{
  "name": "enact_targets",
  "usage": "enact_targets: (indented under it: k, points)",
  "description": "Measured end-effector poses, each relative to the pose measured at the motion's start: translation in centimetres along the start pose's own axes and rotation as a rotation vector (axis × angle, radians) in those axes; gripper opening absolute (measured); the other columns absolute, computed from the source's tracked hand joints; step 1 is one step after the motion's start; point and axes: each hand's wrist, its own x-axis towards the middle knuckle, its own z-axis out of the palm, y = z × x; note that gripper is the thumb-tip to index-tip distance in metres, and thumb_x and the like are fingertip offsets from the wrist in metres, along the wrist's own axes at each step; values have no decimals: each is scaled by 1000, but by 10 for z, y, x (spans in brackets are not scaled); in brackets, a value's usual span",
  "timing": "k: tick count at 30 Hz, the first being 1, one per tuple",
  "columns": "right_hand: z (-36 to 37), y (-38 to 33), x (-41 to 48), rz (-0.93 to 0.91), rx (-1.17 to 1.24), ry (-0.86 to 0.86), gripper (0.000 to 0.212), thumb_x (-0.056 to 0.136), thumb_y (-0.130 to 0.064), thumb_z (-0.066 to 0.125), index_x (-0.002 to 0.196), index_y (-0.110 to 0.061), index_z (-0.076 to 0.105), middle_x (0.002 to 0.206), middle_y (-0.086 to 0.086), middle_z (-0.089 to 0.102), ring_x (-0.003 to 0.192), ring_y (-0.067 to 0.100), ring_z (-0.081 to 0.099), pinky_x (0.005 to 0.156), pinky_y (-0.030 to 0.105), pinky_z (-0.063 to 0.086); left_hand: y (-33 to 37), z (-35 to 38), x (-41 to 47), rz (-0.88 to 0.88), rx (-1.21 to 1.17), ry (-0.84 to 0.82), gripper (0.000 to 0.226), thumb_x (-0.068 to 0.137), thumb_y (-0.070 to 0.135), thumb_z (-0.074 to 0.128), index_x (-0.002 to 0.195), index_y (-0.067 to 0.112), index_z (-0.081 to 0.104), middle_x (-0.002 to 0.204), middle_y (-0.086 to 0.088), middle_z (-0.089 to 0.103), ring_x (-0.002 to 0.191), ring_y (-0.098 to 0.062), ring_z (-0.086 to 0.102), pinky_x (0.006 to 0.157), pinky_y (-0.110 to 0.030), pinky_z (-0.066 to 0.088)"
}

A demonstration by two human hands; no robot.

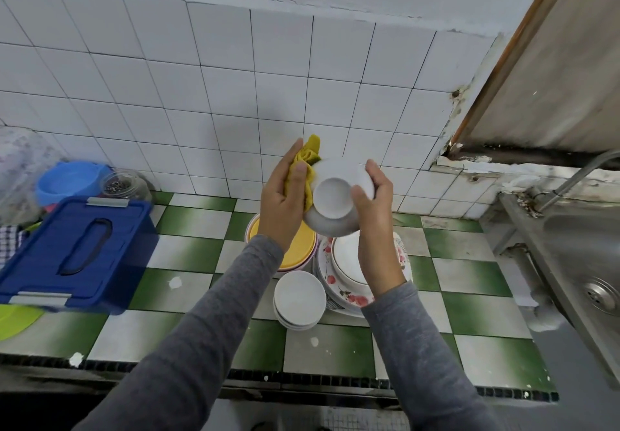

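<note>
Holding a white bowl (335, 206) in mid-air, the right hand (375, 219) grips it with the thumb by the foot ring and the fingers curled over the far rim. The bowl is tipped so that its base faces the camera. The left hand (283, 206) is closed round a yellow cloth (307, 159), with the thumb lying across it, and holds it against the bowl's left side. A corner of the cloth sticks up behind the fingers. Both sleeves are grey.

The bowl hangs just above the far edge of a flowered plate (352, 298) and is apart from it. The plate lies on a green-and-white tiled counter (188, 253). On the plate sits a stack of white dishes (345, 263), partly hidden by the right wrist. Just left of the plate, at its near side, stands a stack of small saucers (299, 296). Left of the plate and further back lies a yellow dish (300, 251), partly under the left wrist. Well to the plate's left is a blue box (80, 249) with its lid on. Beyond the box are a blue basin (70, 182) and a jar (125, 185). Well to the plate's right is a steel sink (587, 249) with a tap (577, 175).
</note>
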Motion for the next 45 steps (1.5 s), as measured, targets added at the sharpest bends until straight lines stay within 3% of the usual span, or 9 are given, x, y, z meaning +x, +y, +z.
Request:
enact_targets:
  k: [6, 12, 21, 24, 27, 30, 34, 39, 45]
  points:
    - [-9, 9, -1, -305, -563, -189, 107, 74, -62, 69, 157, -23, 14, 167, -6, 2, 153, 10, -14, 124, 38, 7, -2, -8, 3, -45, -25, -16, 33, 106, 17, 45, 137, 19, 54, 129, 11, 60, 116, 5, 58, 99, -19, 47]
    - [-23, 20, 1, -411, -654, -332, 122, 66, -47, 90, 156, -22, 11, 163, -5, 14, 154, 16, 7, 124, 25, 11, -8, -17, 4, -85, -22, -45, 32, 105, 25, 47, 136, 31, 54, 140, 5, 57, 126, -8, 55, 107, -30, 46]
    - [-33, 32, -14, -425, -675, -303, 105, 68, -47, 89, 151, -25, 28, 153, -1, 33, 144, 8, 28, 118, 18, 23, -15, -19, -10, -248, -143, -101, 27, 106, 25, 45, 123, 34, 64, 119, 7, 69, 101, -12, 63, 74, -36, 59]
    - [-38, 34, -26, -387, -651, -224, 103, 65, -44, 91, 147, -24, 34, 147, -5, 38, 139, -2, 30, 114, 12, 23, -21, -17, -13, -311, -156, -151, 28, 105, 25, 46, 124, 36, 64, 119, 15, 70, 101, -8, 64, 78, -43, 59]
    - [-49, 35, -42, -311, -615, -101, 100, 63, -50, 88, 145, -22, 38, 143, -7, 41, 137, 7, 38, 113, 15, 29, -29, -9, -17, -322, -165, -181, 30, 104, 19, 48, 127, 30, 63, 110, 24, 70, 101, 0, 65, 83, -29, 58]
    - [-71, 35, -58, -245, -586, 41, 95, 62, -43, 91, 142, -26, 42, 138, -12, 45, 132, 4, 42, 107, 12, 32, -40, 5, -21, -356, -216, -248, 31, 103, 16, 49, 129, 25, 62, 126, 12, 67, 122, -10, 60, 99, -30, 52]
    - [-112, 36, -84, -151, -583, 246, 95, 63, -36, 95, 142, -24, 44, 136, -10, 47, 130, 0, 44, 103, 6, 31, -44, 39, -34, -416, -269, -386, 27, 104, 16, 46, 123, 20, 65, 124, 13, 67, 116, -3, 62, 92, -26, 52]
    - [-171, 28, -120, -92, -612, 429, 93, 64, -35, 94, 141, -25, 44, 135, -8, 46, 126, -6, 43, 100, 2, 30, -38, 100, -68, -484, -217, -573, 23, 97, 33, 57, 115, 39, 70, 127, 14, 66, 123, -11, 60, 104, -39, 49]
    - [-266, 11, -177, -43, -627, 615, 99, 61, -39, 95, 145, -21, 44, 139, -9, 45, 131, 3, 42, 104, 3, 27, -21, 195, -138, -617, -330, -736, 43, 100, 3, 46, 131, 27, 63, 132, 3, 64, 122, -18, 60, 104, -38, 49]
